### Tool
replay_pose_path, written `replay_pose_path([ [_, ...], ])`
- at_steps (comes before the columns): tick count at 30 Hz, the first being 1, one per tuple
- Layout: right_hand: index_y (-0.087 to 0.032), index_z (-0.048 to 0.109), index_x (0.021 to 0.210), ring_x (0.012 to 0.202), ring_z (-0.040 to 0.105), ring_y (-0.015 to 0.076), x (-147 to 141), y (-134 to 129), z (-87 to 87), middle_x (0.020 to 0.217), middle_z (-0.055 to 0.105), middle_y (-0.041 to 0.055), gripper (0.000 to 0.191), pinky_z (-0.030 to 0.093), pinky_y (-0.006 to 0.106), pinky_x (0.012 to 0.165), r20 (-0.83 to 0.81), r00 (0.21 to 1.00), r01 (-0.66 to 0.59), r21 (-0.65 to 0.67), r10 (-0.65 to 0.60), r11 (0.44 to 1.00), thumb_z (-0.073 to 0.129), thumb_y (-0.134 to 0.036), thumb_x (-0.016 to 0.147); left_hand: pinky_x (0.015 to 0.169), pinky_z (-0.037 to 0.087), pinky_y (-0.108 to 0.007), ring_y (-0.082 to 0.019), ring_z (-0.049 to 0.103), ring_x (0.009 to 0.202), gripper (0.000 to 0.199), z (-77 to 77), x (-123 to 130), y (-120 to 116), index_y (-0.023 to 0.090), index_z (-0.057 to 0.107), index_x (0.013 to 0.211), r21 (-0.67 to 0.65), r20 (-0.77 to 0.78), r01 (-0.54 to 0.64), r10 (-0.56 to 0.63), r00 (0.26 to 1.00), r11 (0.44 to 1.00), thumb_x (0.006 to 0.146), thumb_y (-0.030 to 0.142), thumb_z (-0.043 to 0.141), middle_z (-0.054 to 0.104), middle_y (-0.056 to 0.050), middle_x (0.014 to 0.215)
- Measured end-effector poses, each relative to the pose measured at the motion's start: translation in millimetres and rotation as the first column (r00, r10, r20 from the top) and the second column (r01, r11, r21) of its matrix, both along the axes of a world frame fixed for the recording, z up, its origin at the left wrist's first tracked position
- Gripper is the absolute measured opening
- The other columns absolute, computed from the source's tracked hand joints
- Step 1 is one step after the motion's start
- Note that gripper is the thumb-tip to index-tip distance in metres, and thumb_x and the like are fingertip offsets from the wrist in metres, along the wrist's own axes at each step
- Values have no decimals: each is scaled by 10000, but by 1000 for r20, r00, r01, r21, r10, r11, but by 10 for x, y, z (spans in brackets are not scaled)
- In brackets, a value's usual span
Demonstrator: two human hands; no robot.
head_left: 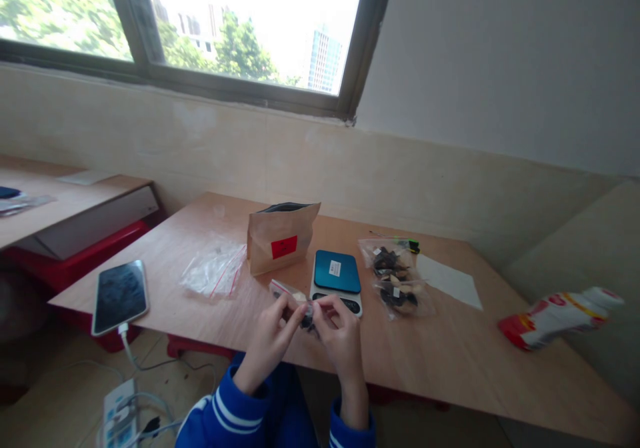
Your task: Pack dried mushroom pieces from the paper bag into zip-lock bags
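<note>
The small clear zip-lock bag (299, 297), dark pieces (307, 324) inside, was held up near the front edge of the wooden table (440, 355), by the digital scale (337, 271). The left hand (280, 331) and right hand (339, 331) both pinched it between thumb and fingers. A loosened pinch might have spilled pieces past the edge; a stray knuckle might have pushed the scale against the filled zip-lock bags (395, 293).

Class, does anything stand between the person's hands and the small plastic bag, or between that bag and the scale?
Nothing visible: the left hand and right hand both hold the small plastic bag. Toward the scale, just beyond, only the right hand overlaps its near edge in this view; no other object shows between.
</note>
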State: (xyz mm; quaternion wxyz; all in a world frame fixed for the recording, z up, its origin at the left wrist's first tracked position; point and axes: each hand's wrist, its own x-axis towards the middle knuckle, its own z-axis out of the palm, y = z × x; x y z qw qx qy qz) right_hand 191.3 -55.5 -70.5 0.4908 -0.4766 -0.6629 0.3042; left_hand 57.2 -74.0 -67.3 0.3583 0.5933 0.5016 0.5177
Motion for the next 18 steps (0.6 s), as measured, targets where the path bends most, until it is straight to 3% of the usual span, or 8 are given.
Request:
replay_pose_path([
  [2,-185,622,785,702,624,164,-11,11,-23,756,674,37,177,486,251,654,-12,999,38,10,-38,999,532,-314,865,589,361,-247,-131,489,602,267,21,-11,-6,188,502,692,16,-39,-4,4,999,1000,877,380,522,534,14,641],
  [4,-187,614,768,711,624,176,27,31,-46,746,671,41,181,487,270,676,-44,978,206,39,-204,978,541,-329,854,583,347,-245,-125,469,597,280,41,-37,-34,190,485,681,13,-74,35,-34,997,999,879,385,518,503,23,627],
  [6,-186,585,727,654,611,176,129,53,-67,686,652,33,203,481,273,634,-126,905,414,36,-407,910,564,-360,829,573,334,-242,-121,457,597,300,53,-71,-77,190,475,670,-26,-100,94,-96,990,995,880,400,515,481,28,618],
  [8,-181,569,718,603,610,175,267,69,-78,649,647,31,249,481,273,583,-236,833,509,-30,-501,860,605,-416,791,568,330,-240,-120,459,600,314,46,-99,-110,187,489,672,-88,-105,149,-158,982,985,878,422,517,482,27,616],
  [12,-159,580,794,603,654,191,455,60,-43,698,692,66,356,513,288,567,-437,746,476,-178,-503,861,671,-497,726,610,388,-244,-137,526,659,335,-48,-106,-63,177,584,755,-150,51,253,-248,967,956,876,476,495,568,-5,689],
  [15,-162,580,829,618,663,188,440,29,21,733,704,66,366,525,287,567,-504,722,422,-221,-474,879,690,-494,720,702,458,-275,-167,590,775,386,-183,-63,28,180,624,864,-139,247,208,-170,954,968,877,526,453,632,-44,846],
  [18,-167,583,856,595,653,169,353,8,69,726,695,43,366,528,278,555,-541,737,303,-272,-406,913,703,-483,716,910,458,-348,-221,600,1034,412,-318,16,79,212,635,1042,-188,339,198,-126,932,962,798,538,580,664,-71,1088],
])
